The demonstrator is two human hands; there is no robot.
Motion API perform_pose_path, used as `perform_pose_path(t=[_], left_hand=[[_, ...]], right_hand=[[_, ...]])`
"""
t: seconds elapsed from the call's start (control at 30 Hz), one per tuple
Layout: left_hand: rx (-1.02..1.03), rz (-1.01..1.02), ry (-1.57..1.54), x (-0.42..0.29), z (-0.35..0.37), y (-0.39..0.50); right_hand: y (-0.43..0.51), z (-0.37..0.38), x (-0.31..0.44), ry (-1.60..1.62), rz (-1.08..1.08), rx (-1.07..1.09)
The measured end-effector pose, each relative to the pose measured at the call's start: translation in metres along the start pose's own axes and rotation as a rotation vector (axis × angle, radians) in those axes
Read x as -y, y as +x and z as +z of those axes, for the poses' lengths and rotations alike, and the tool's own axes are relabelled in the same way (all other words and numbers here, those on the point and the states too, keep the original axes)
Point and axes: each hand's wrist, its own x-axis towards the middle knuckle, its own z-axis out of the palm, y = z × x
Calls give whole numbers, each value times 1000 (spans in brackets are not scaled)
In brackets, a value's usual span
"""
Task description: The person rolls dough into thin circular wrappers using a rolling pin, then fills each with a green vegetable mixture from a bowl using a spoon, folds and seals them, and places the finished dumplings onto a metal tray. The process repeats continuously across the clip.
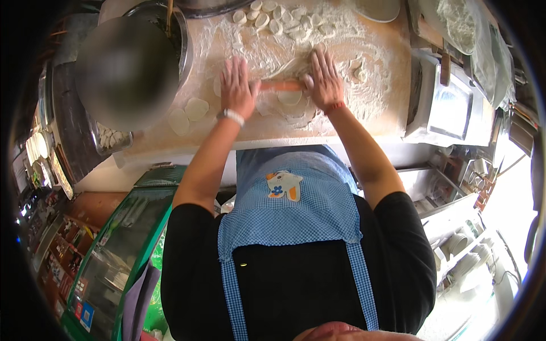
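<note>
Both palms lie flat on a wooden rolling pin [281,86] with fingers stretched forward, my left hand [238,87] at one end and my right hand [325,80] at the other. The pin crosses the upper edge of a round dough wrapper [289,97] on the floured board [204,132]. Two rolled wrappers [196,109] lie to the left, touching. Beyond the hands is a loose group of small dough pieces [276,27] dusted with flour. To the right of my right hand sits a small floury lump [360,74].
A blurred round object [128,74] blocks the upper left, partly over a metal bowl [186,47]. Below it stands a clear container [123,143] with pale pieces. A bag of flour [458,25] is at upper right, above a white appliance [452,102]. A green-framed glass cabinet [123,238] stands lower left.
</note>
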Motion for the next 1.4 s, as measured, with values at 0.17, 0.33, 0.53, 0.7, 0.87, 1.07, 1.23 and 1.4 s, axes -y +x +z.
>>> perform_pose_path(t=[0.17, 0.33, 0.53, 0.7, 0.87, 1.07, 1.23, 1.4], left_hand=[[157, 29, 3, -14, 8, -100], [-56, -104, 30, 0, 5, -20], [153, 25, -33, -30, -3, -115], [-63, -164, 32, -7, 0, -25], [224, 35, -6, -34, -9, -110], [-62, -148, -65, -13, 7, -44], [181, 28, -32, -38, -7, -105], [89, -31, -233, -29, 6, -119]], right_hand=[[-49, -17, 15, -22, -72, 208], [19, -2, 7, -51, -35, 55], [-59, -20, 9, 45, -77, 164], [14, -6, 8, -19, -47, 42], [-72, -13, 0, 68, -64, 101], [-7, -5, 2, 24, -53, 37], [-67, -15, -5, 99, -84, 94], [-90, -16, 6, 85, -296, 142]])
